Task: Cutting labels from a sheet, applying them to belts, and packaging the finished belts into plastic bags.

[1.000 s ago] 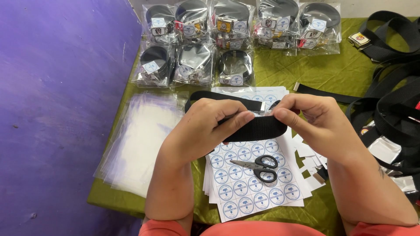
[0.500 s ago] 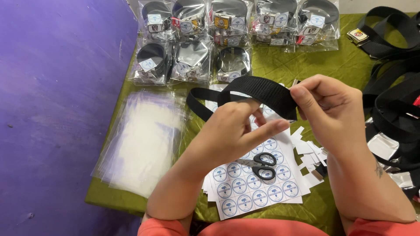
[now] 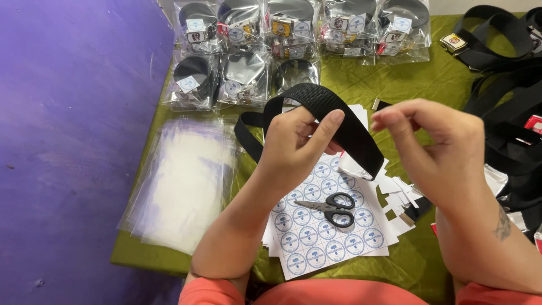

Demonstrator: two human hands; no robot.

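Observation:
My left hand (image 3: 296,141) grips a black woven belt (image 3: 333,110) that arches over its fingers, one end with a shiny metal tip hanging down to the right. My right hand (image 3: 432,141) hovers just right of the belt with fingertips pinched together; what it pinches, if anything, is too small to tell. Under both hands lies a stack of white sheets with round blue stickers (image 3: 322,237), and black-handled scissors (image 3: 330,206) rest on top of it.
Several clear bags with coiled belts (image 3: 243,73) sit in rows at the back of the green-covered table (image 3: 418,260). A pile of flat clear plastic bags (image 3: 183,181) lies at the left. Loose black belts (image 3: 508,96) heap at the right; white paper scraps (image 3: 395,192) lie beside the sheets.
The belt lay flat between both hands a second ago. My left hand has lifted it into an arch, and my right hand has let go and moved off to the right.

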